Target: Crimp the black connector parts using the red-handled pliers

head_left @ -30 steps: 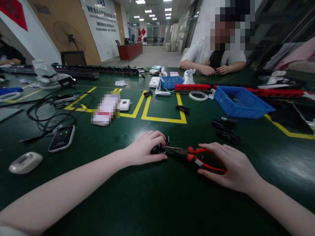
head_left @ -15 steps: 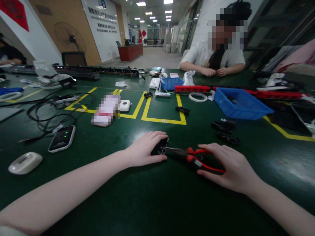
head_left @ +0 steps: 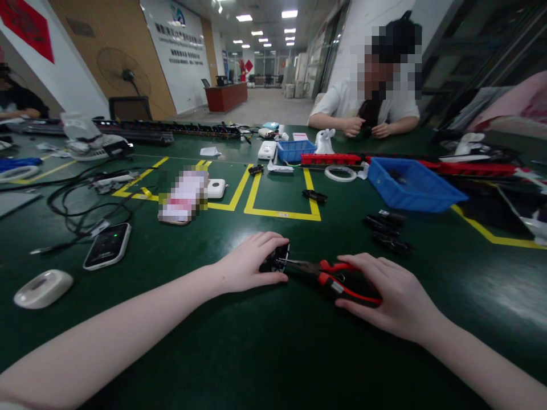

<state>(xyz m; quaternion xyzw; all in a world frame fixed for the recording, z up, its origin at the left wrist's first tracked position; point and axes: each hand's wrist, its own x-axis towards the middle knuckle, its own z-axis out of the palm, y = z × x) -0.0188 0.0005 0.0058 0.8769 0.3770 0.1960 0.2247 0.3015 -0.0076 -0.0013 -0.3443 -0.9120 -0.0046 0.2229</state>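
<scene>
Near the middle of the green table, my left hand (head_left: 252, 263) is closed around a small black part (head_left: 270, 259), pinned between thumb and fingers against the tabletop. Much of that part is hidden by the fingers, and its exact kind cannot be made out. My right hand (head_left: 391, 293) grips red-and-black needle-nose pliers (head_left: 331, 279) by the handles, which are spread apart. Their narrow jaws point left and reach the exposed end of the black part. Whether the jaw tips pinch it is too small to tell.
Several black parts (head_left: 387, 232) lie right of the pliers, before a blue bin (head_left: 412, 185). A phone (head_left: 183, 196), a black-screened device (head_left: 106, 246), a white mouse-shaped object (head_left: 43, 289) and cables (head_left: 64, 199) lie left. A co-worker (head_left: 363, 108) sits opposite.
The pliers and my right hand sit slightly further left in view, with the jaws still at the black part. My left hand keeps its hold. The view has shifted a little.
</scene>
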